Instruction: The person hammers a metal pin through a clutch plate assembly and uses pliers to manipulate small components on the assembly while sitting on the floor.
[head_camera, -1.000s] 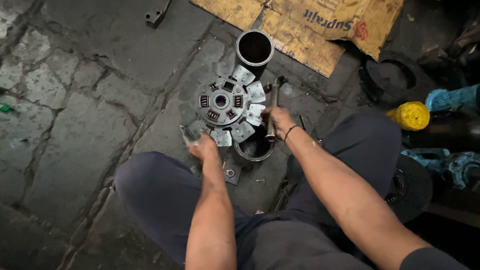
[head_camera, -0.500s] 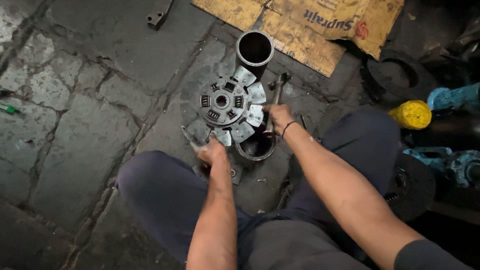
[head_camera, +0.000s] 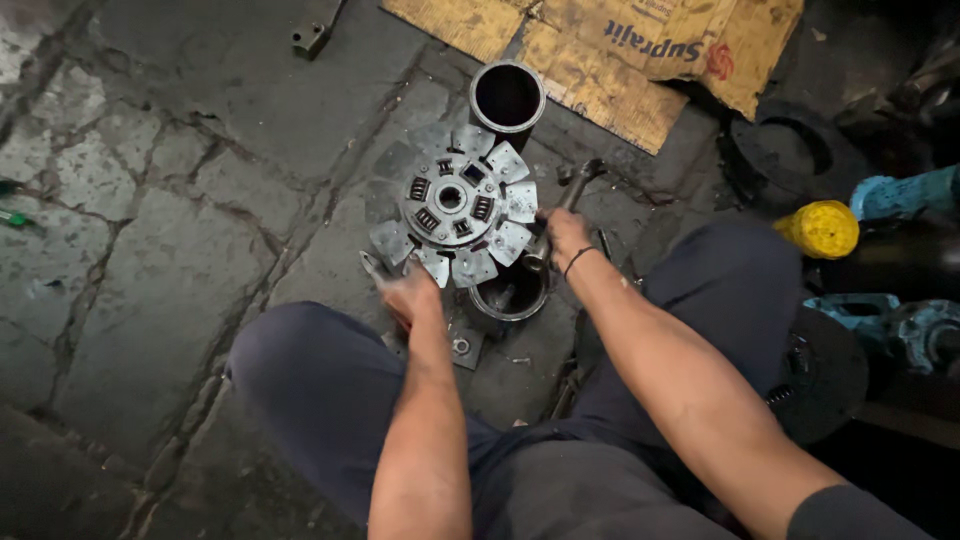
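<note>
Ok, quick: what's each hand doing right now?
Left hand: closed on the clutch disc edge.
Right hand: closed around a metal tool.

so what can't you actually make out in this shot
Head view only:
- Left hand: motion-blurred at the clutch disc edge; what it grips, if anything, is unclear.
- Right hand: covers the middle of a metal tool; its lower end is hidden.
- Lower metal cylinder: the disc overlaps its rim, inside too dark.
- Cardboard: cut off by the top edge.
- Machine parts on the right: in shadow, cut by the edge.
</note>
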